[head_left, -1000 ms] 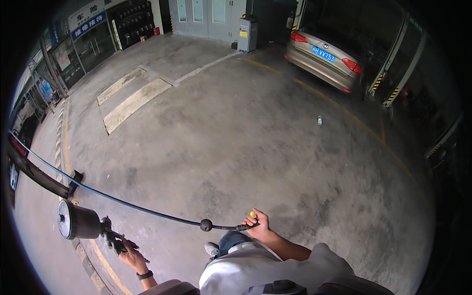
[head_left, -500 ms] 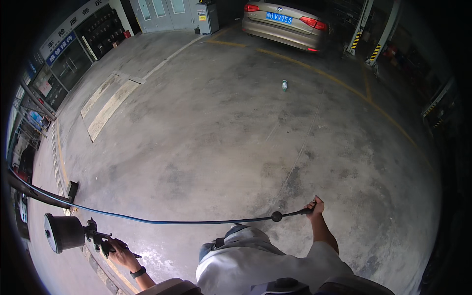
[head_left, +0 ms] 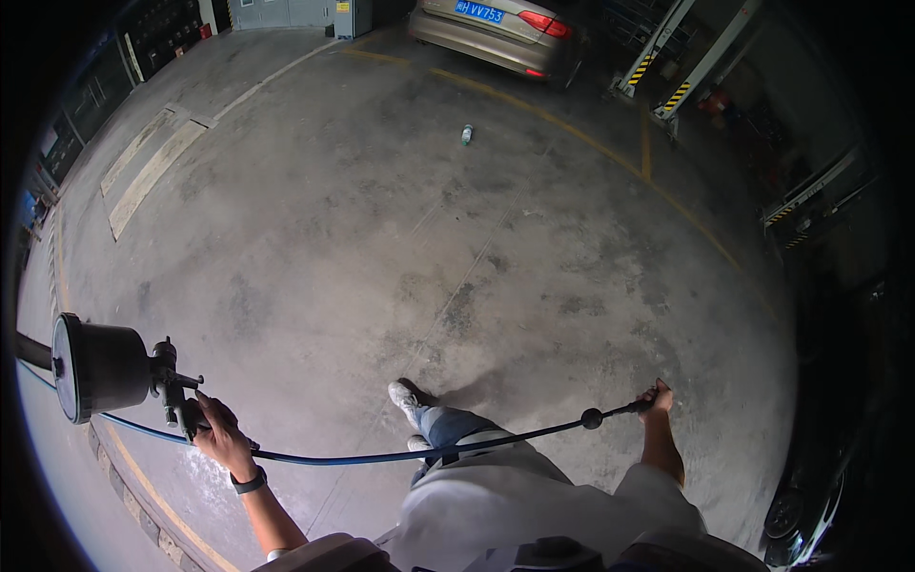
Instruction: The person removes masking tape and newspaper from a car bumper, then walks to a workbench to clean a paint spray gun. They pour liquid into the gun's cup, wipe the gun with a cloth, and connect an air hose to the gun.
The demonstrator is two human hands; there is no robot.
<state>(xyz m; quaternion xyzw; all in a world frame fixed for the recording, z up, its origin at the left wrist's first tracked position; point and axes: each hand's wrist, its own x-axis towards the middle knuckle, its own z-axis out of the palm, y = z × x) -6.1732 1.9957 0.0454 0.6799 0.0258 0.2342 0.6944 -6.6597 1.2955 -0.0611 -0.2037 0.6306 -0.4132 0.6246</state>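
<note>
At the lower left, my left hand [head_left: 224, 440] is wrapped round the handle of a spray gun [head_left: 168, 381]. A large dark round cup [head_left: 107, 372] is fixed to the gun and points left. On the right, my right hand [head_left: 658, 394] is closed on the dark end fitting of a blue air hose [head_left: 381, 459]. A black ball [head_left: 591, 418] sits on the hose a short way from that hand. The hose sags across in front of my body and passes behind my left hand and the gun toward the left rim. The fitting's tip is hidden by my fingers.
A small bottle [head_left: 467, 134] stands or lies on the concrete floor [head_left: 315, 276]. Beyond it is a parked beige car [head_left: 477, 36], with striped lift posts [head_left: 639, 71] to its right. A dark vehicle [head_left: 796, 520] is at the lower right.
My view has turned right, and the floor and car have shifted left. The spray gun and left hand sit higher; my right hand is farther right. My shoes now show.
</note>
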